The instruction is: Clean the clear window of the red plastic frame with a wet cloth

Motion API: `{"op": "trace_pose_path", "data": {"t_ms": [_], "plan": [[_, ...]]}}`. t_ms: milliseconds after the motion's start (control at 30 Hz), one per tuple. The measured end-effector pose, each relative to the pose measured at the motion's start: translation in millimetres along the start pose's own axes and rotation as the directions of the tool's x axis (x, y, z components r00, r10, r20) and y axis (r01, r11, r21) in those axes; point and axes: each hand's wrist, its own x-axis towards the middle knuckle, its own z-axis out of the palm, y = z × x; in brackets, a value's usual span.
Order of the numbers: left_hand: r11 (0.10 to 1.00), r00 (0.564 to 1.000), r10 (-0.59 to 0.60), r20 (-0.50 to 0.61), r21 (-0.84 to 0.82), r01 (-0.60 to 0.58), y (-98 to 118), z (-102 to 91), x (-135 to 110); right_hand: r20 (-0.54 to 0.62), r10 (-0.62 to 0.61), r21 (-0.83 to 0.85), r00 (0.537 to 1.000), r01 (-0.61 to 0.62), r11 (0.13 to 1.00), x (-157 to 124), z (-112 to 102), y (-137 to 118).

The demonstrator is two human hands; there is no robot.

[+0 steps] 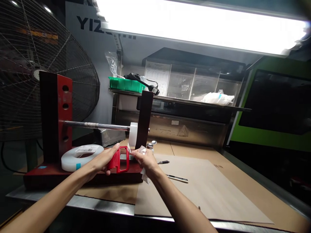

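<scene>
Left hand grips red tape dispenser; right hand clutches cloth.

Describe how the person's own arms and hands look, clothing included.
The left hand and right hand wear no gloves. The arms behind them are bare to the frame edge, with no sleeves showing. No watch, ring or bracelet is visible.

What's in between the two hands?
In the head view, a red tool with a loop handle sits between them. The left hand grips its left side; the right hand, holding a white wipe, is at its right end.
</scene>
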Motion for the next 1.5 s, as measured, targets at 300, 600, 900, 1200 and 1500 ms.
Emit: {"op": "trace_pose_path", "data": {"t_ms": [300,600,900,1200,1500], "plan": [[0.994,0.995,0.029,0.092,0.1,-0.038,13,14.0,3,0.048,0.024,-0.024,0.999,-0.022,0.999,-39,-7,8],[0.985,0.99,0.101,0.096,0.131,-0.113,15,18.4,1,0.074,0.008,-0.069,0.997,-0.003,0.998,-44,-15,13],[0.978,0.981,0.141,0.13,0.137,-0.158,11,16.7,6,0.073,0.023,-0.085,0.997,-0.017,0.996,-45,-16,12],[0.975,0.984,0.155,0.089,0.145,-0.167,9,16.1,6,0.086,0.007,-0.118,0.996,0.004,0.993,-44,-16,15],[0.982,0.984,0.156,0.082,0.091,-0.163,12,20.1,-1,0.031,-0.295,-0.588,0.955,0.256,0.767,-47,-20,13]]}}
